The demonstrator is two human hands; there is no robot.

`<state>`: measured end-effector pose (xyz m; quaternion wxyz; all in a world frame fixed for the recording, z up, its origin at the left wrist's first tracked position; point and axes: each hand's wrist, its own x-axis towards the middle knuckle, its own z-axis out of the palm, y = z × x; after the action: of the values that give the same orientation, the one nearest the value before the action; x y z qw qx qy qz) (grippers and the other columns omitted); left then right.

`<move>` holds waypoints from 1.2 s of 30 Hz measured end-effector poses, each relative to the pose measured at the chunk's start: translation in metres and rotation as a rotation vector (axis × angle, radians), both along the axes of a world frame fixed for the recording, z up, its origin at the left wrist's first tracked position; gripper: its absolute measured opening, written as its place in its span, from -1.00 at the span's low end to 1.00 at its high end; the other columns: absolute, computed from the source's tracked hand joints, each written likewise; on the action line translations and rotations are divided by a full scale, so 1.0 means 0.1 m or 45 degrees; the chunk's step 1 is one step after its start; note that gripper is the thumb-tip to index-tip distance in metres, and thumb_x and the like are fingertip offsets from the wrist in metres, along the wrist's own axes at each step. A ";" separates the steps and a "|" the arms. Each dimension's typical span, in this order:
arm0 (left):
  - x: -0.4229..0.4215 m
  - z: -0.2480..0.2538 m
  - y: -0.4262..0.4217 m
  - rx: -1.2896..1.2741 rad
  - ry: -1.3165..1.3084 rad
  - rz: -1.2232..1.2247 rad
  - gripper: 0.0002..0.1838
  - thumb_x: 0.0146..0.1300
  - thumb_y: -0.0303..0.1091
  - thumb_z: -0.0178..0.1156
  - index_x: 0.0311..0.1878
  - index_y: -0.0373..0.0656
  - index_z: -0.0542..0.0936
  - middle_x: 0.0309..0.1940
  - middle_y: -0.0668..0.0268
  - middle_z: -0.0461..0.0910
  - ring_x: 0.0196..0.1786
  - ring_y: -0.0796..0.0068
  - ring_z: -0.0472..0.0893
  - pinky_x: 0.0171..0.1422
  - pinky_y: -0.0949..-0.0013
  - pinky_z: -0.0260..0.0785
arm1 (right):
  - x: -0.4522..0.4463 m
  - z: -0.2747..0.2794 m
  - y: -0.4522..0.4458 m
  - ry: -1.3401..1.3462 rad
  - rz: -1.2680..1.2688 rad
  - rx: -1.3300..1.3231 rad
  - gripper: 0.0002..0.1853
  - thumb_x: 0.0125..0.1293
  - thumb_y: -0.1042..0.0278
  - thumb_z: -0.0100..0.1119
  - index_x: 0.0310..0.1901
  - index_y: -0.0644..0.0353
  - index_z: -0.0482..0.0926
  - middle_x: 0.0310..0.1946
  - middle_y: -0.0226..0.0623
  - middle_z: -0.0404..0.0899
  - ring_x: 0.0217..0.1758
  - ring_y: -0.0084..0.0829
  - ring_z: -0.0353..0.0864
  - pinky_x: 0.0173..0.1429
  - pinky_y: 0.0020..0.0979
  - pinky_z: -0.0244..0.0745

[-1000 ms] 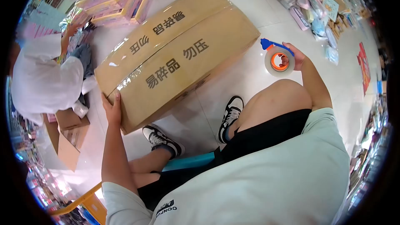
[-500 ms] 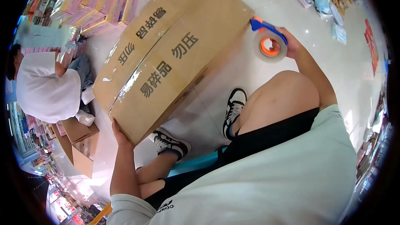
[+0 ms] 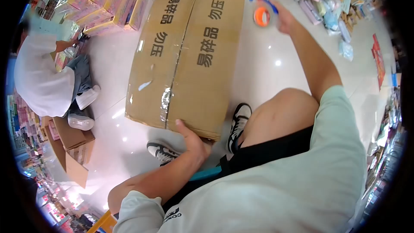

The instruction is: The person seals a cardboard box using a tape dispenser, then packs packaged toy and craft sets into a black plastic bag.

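A large brown cardboard box (image 3: 189, 60) with black printed characters stands in front of me, a shiny strip of tape along its top seam. My left hand (image 3: 195, 143) grips its near edge, thumb on the top face and fingers hidden beneath. Away to the right of the box, my right hand (image 3: 284, 18) is closed around a blue tape dispenser (image 3: 271, 4). A tape roll with an orange core (image 3: 261, 17) sits in the dispenser, which is apart from the box.
At left a person in a white top (image 3: 45, 75) crouches beside an open carton (image 3: 75, 138). Pink and yellow boxes (image 3: 101, 4) are stacked at the upper left. Packaged goods (image 3: 332, 15) lie on the floor at the upper right. My shoes (image 3: 239, 125) are close to the box.
The box has turned so its seam runs more upright in view. My left hand has shifted right along with its near end. My right hand has moved up and left with the tape dispenser.
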<state>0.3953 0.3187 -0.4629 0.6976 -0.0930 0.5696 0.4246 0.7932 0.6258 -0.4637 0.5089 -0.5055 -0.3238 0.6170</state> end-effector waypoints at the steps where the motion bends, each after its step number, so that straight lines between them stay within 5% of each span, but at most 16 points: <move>1: 0.06 -0.04 -0.01 -0.001 -0.070 -0.179 0.09 0.25 0.75 -0.32 0.59 0.10 0.20 0.54 0.17 0.26 0.50 0.05 0.32 0.55 -0.13 0.19 | -0.01 -0.02 -0.14 -0.009 -0.084 -0.139 -0.62 0.51 -0.08 0.18 0.09 0.02 0.65 -0.09 -0.53 0.70 -0.07 -0.58 0.62 -0.02 -0.44 0.60; 4: 0.21 -0.12 0.01 -0.023 -0.196 -0.561 0.22 0.13 0.84 -0.43 0.54 0.00 0.29 0.38 0.11 0.42 0.32 -0.04 0.48 0.47 -0.12 0.27 | 0.12 0.07 -0.67 0.130 0.030 -0.318 -0.60 0.51 -0.14 0.16 0.03 0.04 0.64 -0.28 -0.47 0.66 -0.42 -0.63 0.60 -0.28 -0.49 0.59; 7: 0.37 -0.02 0.02 0.021 -0.182 -0.691 0.31 0.05 0.90 -0.49 0.50 -0.07 0.34 0.26 0.05 0.51 0.17 -0.09 0.59 0.41 -0.10 0.34 | 0.22 0.24 -1.10 0.433 0.065 -0.306 -0.58 0.53 -0.15 0.12 0.01 0.08 0.61 -0.30 -0.39 0.68 -0.46 -0.57 0.62 -0.29 -0.48 0.62; 11: 0.46 -0.02 -0.03 0.095 -0.117 -0.765 0.35 0.00 0.93 -0.51 0.49 -0.08 0.35 0.27 0.02 0.52 0.14 -0.10 0.61 0.36 -0.08 0.38 | 0.15 0.48 -1.54 0.242 -0.076 -0.378 -0.55 0.54 -0.17 0.10 0.05 0.10 0.59 -0.32 -0.40 0.64 -0.46 -0.58 0.62 -0.28 -0.46 0.63; 14: 0.40 0.00 -0.02 0.072 -0.150 -0.774 0.33 0.03 0.91 -0.42 0.51 -0.11 0.33 0.28 0.01 0.52 0.14 -0.08 0.62 0.33 -0.07 0.39 | 0.09 0.34 -1.85 0.261 -0.048 -0.389 -0.56 0.55 -0.16 0.10 0.08 0.08 0.58 -0.25 -0.37 0.67 -0.40 -0.56 0.66 -0.19 -0.45 0.65; 20: 0.11 -0.24 -0.07 0.197 -0.003 -1.457 0.06 0.27 0.62 0.02 0.54 -0.11 0.30 0.29 0.04 0.53 0.11 0.12 0.66 0.26 0.06 0.43 | -0.30 0.36 -2.66 0.175 0.152 -0.570 -0.46 0.55 -0.28 0.02 0.07 0.10 0.60 -0.41 -0.42 0.66 -0.34 -0.53 0.66 -0.07 -0.39 0.62; 24: -0.23 0.02 0.09 0.787 0.255 -2.119 -0.29 0.36 0.17 0.31 0.40 -0.11 0.46 0.22 0.12 0.60 0.02 0.28 0.69 0.19 0.22 0.47 | -0.34 0.41 -2.93 0.250 0.148 -0.601 -0.44 0.56 -0.30 -0.01 0.05 0.10 0.62 -0.38 -0.41 0.64 -0.36 -0.54 0.63 -0.06 -0.38 0.61; 27: -0.65 0.63 0.48 1.676 0.964 -2.340 -0.42 0.22 -0.01 0.49 0.20 -0.13 0.59 0.10 0.17 0.65 0.01 0.23 0.68 0.22 0.18 0.48 | -0.24 0.38 -2.96 0.341 0.226 -0.524 -0.43 0.56 -0.30 -0.02 0.04 0.12 0.63 -0.36 -0.41 0.64 -0.37 -0.53 0.61 -0.04 -0.33 0.60; 29: -1.03 0.77 0.95 2.470 1.371 -1.987 -0.29 0.08 -0.01 0.57 0.24 -0.12 0.54 0.21 0.06 0.58 0.18 0.03 0.59 0.34 0.05 0.41 | -0.22 0.42 -2.89 0.333 0.274 -0.530 -0.42 0.57 -0.30 -0.04 0.03 0.13 0.64 -0.35 -0.41 0.64 -0.38 -0.51 0.61 -0.01 -0.28 0.60; 32: -1.68 0.85 1.24 2.259 1.916 -1.749 -0.07 -0.02 0.07 0.60 0.38 -0.14 0.44 0.43 -0.02 0.38 0.45 -0.16 0.35 0.52 -0.05 0.22 | -0.29 0.46 -2.71 0.264 0.341 -0.603 -0.41 0.58 -0.28 -0.07 -0.01 0.16 0.64 -0.37 -0.37 0.66 -0.40 -0.46 0.62 0.07 -0.17 0.60; 34: -2.03 0.62 1.23 2.005 1.993 -1.651 0.05 -0.06 0.16 0.60 0.45 -0.18 0.39 0.51 -0.01 0.29 0.55 -0.18 0.24 0.56 -0.04 0.16 | -0.27 0.39 -2.59 0.281 0.451 -0.597 -0.41 0.58 -0.28 -0.07 -0.03 0.18 0.64 -0.42 -0.36 0.66 -0.41 -0.45 0.62 0.08 -0.17 0.60; 36: -2.45 -0.23 1.12 1.524 1.707 -1.325 -0.08 0.19 0.18 0.42 0.49 -0.15 0.35 0.52 0.00 0.29 0.57 -0.10 0.24 0.59 -0.08 0.12 | -0.30 0.34 -2.51 0.294 0.527 -0.610 -0.39 0.57 -0.28 -0.07 -0.05 0.21 0.64 -0.51 -0.36 0.63 -0.42 -0.44 0.64 0.07 -0.18 0.60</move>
<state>0.1503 0.4308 -0.4863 0.2668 0.7813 0.5064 0.2489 0.7631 0.3749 -0.4298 0.2728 -0.4610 -0.2055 0.8190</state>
